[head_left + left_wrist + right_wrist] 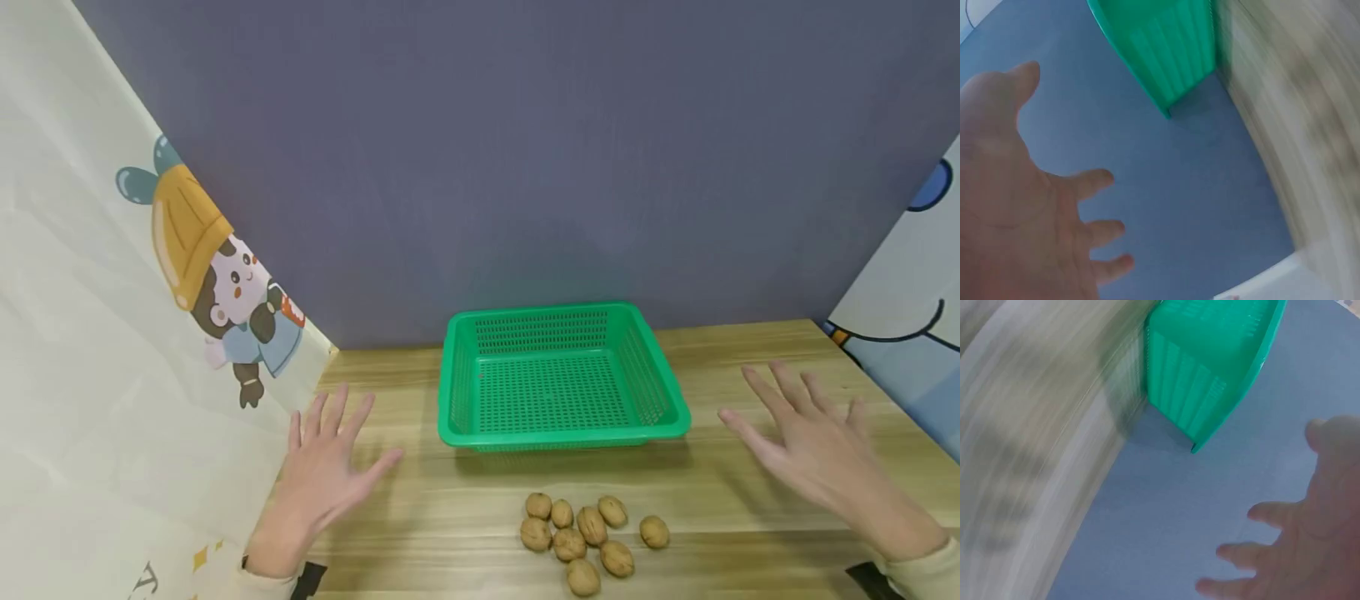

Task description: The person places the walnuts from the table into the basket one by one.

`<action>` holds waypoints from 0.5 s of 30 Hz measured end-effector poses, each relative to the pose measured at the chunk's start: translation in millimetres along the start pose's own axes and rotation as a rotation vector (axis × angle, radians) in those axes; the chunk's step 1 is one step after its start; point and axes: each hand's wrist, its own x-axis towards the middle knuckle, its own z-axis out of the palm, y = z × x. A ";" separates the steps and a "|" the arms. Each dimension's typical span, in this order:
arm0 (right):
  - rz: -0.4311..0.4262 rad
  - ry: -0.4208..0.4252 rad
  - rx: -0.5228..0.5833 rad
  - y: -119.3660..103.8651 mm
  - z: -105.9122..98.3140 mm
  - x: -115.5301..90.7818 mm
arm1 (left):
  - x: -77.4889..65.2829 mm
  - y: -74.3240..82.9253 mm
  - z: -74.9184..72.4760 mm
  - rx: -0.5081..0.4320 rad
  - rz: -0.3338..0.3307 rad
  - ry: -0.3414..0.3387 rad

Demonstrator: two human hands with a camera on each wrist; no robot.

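My left hand [318, 475] hovers left of the green plastic basket [564, 440], fingers spread and holding nothing. On the other side, my right hand [813, 450] is also spread and bare, to the right of the basket. In the left wrist view the palm and fingers [1100, 232] point toward the basket's side [1166, 50]. The right wrist view likewise shows spread fingers [1247, 555] apart from the basket [1191, 394]. Several whole walnuts [568, 544] lie clustered on the table in front of the basket, with one walnut [654, 532] a little off to the right.
The wood-grain table [420, 533] meets a dark grey-blue wall [525, 167] right behind the basket. At the left stands a white panel [90, 333] with a cartoon figure; another printed panel [915, 333] borders the right side.
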 end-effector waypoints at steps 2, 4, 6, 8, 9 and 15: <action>-0.015 -0.034 0.019 -1.5 0.3 -0.9 | -1.2 5.6 5.7 -0.046 0.026 -0.003; -0.023 -0.071 0.065 -2.7 1.1 -3.1 | -3.0 12.3 12.7 -0.118 0.050 -0.011; -0.023 -0.119 0.118 -5.3 2.8 -7.3 | -4.4 18.5 19.8 -0.185 0.077 -0.014; -0.014 -0.173 0.178 -8.2 5.8 -13.3 | -5.2 25.2 26.6 -0.243 0.102 -0.012; -0.013 -0.211 0.217 -10.0 7.7 -16.5 | -5.2 28.6 29.9 -0.271 0.111 -0.007; -0.175 -0.421 0.497 -23.1 37.1 -33.7 | -0.4 46.4 44.1 -0.429 0.124 -0.011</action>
